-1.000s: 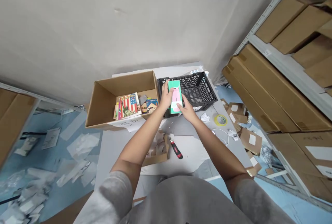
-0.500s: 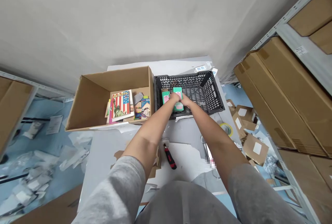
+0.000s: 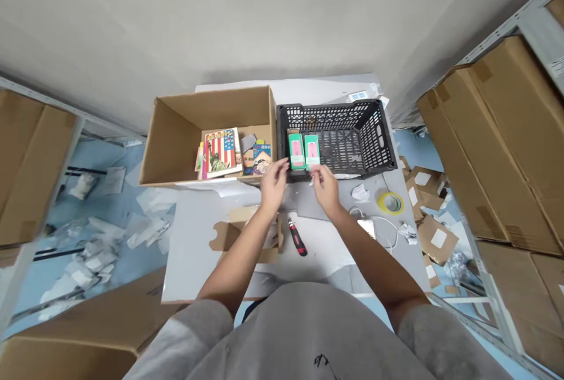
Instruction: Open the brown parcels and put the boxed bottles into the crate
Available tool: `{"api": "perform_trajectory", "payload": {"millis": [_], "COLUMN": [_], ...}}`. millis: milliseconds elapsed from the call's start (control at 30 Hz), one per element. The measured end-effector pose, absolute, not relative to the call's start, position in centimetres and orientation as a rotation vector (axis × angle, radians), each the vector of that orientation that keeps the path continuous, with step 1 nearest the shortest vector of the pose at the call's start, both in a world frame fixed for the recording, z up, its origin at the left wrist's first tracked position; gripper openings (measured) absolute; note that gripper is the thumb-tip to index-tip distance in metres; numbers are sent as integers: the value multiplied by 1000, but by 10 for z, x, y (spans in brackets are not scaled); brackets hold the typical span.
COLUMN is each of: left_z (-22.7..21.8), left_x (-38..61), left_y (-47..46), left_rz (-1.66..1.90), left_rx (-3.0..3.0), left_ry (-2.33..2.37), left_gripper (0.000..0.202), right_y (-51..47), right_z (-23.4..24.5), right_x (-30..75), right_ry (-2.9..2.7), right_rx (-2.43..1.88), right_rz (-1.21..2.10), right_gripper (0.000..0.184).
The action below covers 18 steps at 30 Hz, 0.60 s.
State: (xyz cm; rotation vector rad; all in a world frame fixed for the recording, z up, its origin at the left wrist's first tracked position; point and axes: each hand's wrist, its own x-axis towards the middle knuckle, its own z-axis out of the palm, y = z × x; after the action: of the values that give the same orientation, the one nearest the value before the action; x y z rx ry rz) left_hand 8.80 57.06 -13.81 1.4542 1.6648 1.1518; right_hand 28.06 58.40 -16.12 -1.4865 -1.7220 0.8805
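Observation:
Two green-and-pink boxes stand side by side in the left end of a black plastic crate (image 3: 352,127): the left box (image 3: 296,150) and the right box (image 3: 312,150). My left hand (image 3: 274,183) hovers by the crate's front left corner, fingers apart, holding nothing. Close to the front of the right box is my right hand (image 3: 326,189), its fingers loosely curled and apart, with nothing seen in them. Left of the crate, an open cardboard box (image 3: 176,145) holds several books, with a Statue of Liberty cover (image 3: 221,151) on top.
A red-and-black utility knife (image 3: 298,239) lies on the table near an opened small carton (image 3: 231,236). Yellow tape (image 3: 390,202), a white cable (image 3: 388,224) and crumpled paper (image 3: 360,193) are to the right. Shelves with large cartons (image 3: 493,133) flank the table.
Both hands have let go of the right green box and drawn back toward me, out of the crate. The two boxes now stand next to each other. The camera view has shifted.

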Motion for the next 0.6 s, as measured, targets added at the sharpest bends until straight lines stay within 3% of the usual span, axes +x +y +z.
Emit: {"api": "perform_trajectory", "payload": {"millis": [100,233,400,600], "left_z": [-136,-160,-188,-196], "left_x": [29,-31,-71,-84], "left_y": [468,380,345,331], "left_rz": [1123,552,192,54], "left_rx": [1434,1496,1498,1244], "left_ry": [2018,2297,2293,2099], "left_gripper": [34,31,51,42], "right_y": [489,413,382,352], "right_z": [-154,-162,-167,-190], "right_x": [248,205,171,139], "right_ry": [-1921,-2334,-2419,-2073], "right_rx": [-1500,-1625,-1888,-2325], "right_rz": [1090,1011,787,992], "right_gripper": [30,30,51,75]}}
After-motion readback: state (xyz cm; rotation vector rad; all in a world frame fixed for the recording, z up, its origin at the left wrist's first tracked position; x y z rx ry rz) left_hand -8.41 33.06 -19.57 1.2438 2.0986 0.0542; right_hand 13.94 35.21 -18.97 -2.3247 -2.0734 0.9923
